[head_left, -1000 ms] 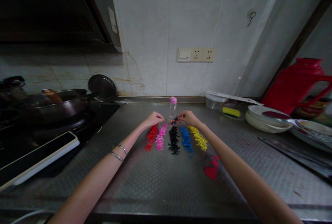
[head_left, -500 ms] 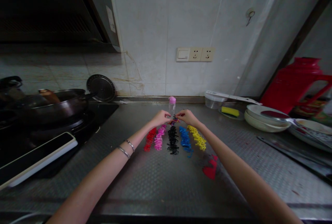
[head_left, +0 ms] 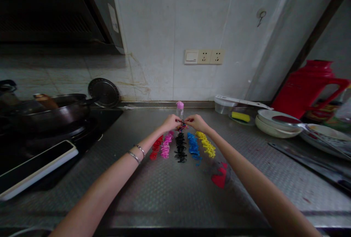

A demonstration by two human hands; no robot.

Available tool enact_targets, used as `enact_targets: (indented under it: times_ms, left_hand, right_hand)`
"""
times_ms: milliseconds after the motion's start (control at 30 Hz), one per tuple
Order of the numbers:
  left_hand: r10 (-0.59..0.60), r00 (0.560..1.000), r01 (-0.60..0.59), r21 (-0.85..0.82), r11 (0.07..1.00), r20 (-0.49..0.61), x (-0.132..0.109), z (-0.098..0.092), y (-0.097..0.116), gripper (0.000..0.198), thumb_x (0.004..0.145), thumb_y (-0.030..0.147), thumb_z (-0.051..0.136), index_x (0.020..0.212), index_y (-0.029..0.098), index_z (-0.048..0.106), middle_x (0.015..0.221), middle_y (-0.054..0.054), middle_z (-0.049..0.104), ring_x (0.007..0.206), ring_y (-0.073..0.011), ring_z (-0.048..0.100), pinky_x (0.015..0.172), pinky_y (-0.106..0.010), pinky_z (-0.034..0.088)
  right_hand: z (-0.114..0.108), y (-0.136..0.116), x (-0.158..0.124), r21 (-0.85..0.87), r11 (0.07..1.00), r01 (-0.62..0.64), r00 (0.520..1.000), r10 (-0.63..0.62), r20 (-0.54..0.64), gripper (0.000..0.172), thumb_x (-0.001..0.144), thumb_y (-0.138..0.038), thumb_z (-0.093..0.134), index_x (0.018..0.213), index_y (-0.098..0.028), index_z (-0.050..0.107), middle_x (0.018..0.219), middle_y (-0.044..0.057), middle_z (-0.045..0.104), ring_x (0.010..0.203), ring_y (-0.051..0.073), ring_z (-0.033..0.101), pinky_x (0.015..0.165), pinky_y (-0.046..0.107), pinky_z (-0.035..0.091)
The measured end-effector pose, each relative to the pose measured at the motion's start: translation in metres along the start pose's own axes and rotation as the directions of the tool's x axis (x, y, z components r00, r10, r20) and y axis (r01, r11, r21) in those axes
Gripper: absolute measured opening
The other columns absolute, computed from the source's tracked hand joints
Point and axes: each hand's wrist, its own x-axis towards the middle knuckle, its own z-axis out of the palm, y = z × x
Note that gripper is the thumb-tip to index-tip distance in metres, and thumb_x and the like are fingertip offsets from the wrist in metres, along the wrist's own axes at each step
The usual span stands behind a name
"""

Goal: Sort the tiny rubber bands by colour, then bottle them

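My left hand (head_left: 172, 121) and my right hand (head_left: 196, 121) meet in a pinch above a small mixed-colour pile of rubber bands (head_left: 181, 128). Dark bands show between the two sets of fingertips; how many is too small to tell. Right behind them stands a small clear bottle (head_left: 180, 112) with a pink cap. Five colour groups lie in columns nearer me: red bands (head_left: 156, 148), pink bands (head_left: 166, 146), black bands (head_left: 180, 148), blue bands (head_left: 194, 147) and yellow bands (head_left: 206, 145).
A clear bag with a red heart print (head_left: 219, 178) lies beside my right forearm. Right of it are stacked bowls (head_left: 276, 129), a yellow sponge (head_left: 240, 116), a plastic tub (head_left: 223, 106) and a red thermos (head_left: 301, 87). A pan (head_left: 55, 114) and a white-edged device (head_left: 41, 167) are left.
Both hands stay pinched over the mixed pile, fingertips drawn slightly closer together and a little raised. The whole view has shifted slightly; the colour columns look unchanged.
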Motion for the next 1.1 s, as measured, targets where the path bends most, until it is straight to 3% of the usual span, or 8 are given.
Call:
enact_targets:
  times_ms: [233, 400, 700, 867, 1100]
  left_hand:
    - [-0.019, 0.999, 0.017, 0.059, 0.998, 0.042, -0.008, -0.012, -0.004, 0.027, 0.072, 0.028, 0.054, 0.075, 0.008, 0.072, 0.053, -0.001, 0.058, 0.049, -0.008, 0.039, 0.048, -0.02, 0.025]
    - [-0.003, 0.983, -0.009, 0.062, 0.998, 0.183, -0.025, -0.02, 0.002, 0.029, 0.071, 0.033, 0.056, 0.073, 0.009, 0.072, 0.046, 0.002, 0.05, 0.045, -0.0074, 0.036, 0.047, -0.02, 0.023]
    - [0.066, 0.937, -0.07, -0.001, 0.998, 0.343, -0.041, -0.013, 0.014, 0.021, 0.068, 0.019, 0.058, 0.082, 0.014, 0.073, 0.071, -0.003, 0.069, 0.06, -0.011, 0.053, 0.059, -0.02, 0.037]
    - [-0.02, 0.967, 0.007, 0.052, 0.999, 0.255, -0.038, -0.017, 0.005, 0.026, 0.07, 0.023, 0.056, 0.087, 0.012, 0.072, 0.06, -0.002, 0.064, 0.05, -0.0091, 0.047, 0.051, -0.019, 0.032]
    - [-0.085, 0.99, 0.067, 0.161, 0.985, 0.11, -0.021, -0.012, -0.009, 0.027, 0.07, 0.029, 0.055, 0.083, 0.013, 0.073, 0.063, -0.004, 0.065, 0.052, -0.0109, 0.049, 0.052, -0.021, 0.033]
  right_hand:
    - [-0.01, 0.003, -0.009, -0.083, 0.996, -0.042, 0.999, 0.039, -0.032, 0.017, 0.073, -0.023, 0.058, 0.077, -0.015, 0.073, 0.073, 0.004, 0.07, 0.065, 0.013, 0.058, 0.06, 0.02, 0.04]
    - [-0.014, 0.004, -0.019, -0.114, 0.992, -0.056, 0.997, 0.062, 0.049, 0.017, 0.074, -0.022, 0.058, 0.079, -0.015, 0.073, 0.074, 0.003, 0.07, 0.064, 0.012, 0.058, 0.06, 0.02, 0.04]
    - [-0.001, -0.012, -0.027, -0.122, 0.992, 0.044, 0.97, -0.014, 0.241, 0.021, 0.073, -0.017, 0.056, 0.085, -0.016, 0.073, 0.077, 0.003, 0.07, 0.066, 0.012, 0.058, 0.06, 0.019, 0.04]
    - [-0.005, -0.003, -0.021, -0.182, 0.983, -0.019, 0.98, 0.054, 0.191, 0.023, 0.075, -0.021, 0.056, 0.09, -0.017, 0.072, 0.08, 0.004, 0.07, 0.066, 0.013, 0.058, 0.062, 0.02, 0.041]
    - [-0.002, 0.017, -0.005, -0.298, 0.947, -0.117, 0.984, 0.152, 0.095, 0.025, 0.077, -0.022, 0.054, 0.093, -0.018, 0.072, 0.089, 0.006, 0.07, 0.076, 0.016, 0.062, 0.065, 0.02, 0.042]
